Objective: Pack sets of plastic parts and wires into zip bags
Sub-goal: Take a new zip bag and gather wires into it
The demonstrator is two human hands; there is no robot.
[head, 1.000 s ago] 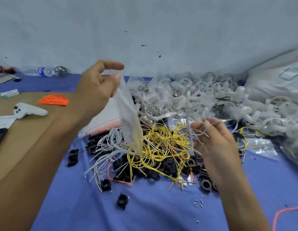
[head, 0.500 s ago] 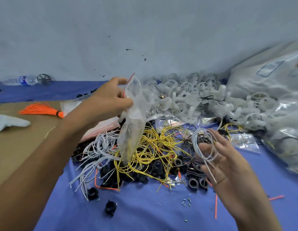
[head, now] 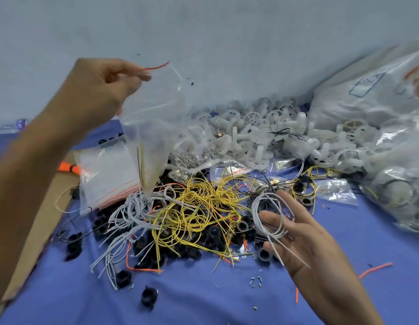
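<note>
My left hand (head: 103,90) pinches the red-striped top edge of a clear zip bag (head: 154,127), which hangs in the air with a thin yellow wire inside. My right hand (head: 295,235) holds a coiled white wire (head: 267,207) looped over its spread fingers, to the right of and below the bag. On the blue cloth between them lie tangled yellow wires (head: 199,207), loose white wires (head: 126,219) and black plastic rings (head: 213,233). White plastic wheel parts (head: 257,134) are heaped behind.
A stack of empty zip bags (head: 105,179) lies left of the pile, by an orange wire bundle (head: 67,167). Big clear sacks (head: 379,109) of white parts fill the right side. A brown tabletop edge (head: 39,226) runs on the left. A grey wall stands behind.
My left hand has lifted the zip bag higher. My right hand, with the white wire coil, has dropped lower and spread its fingers. The view has shifted.
</note>
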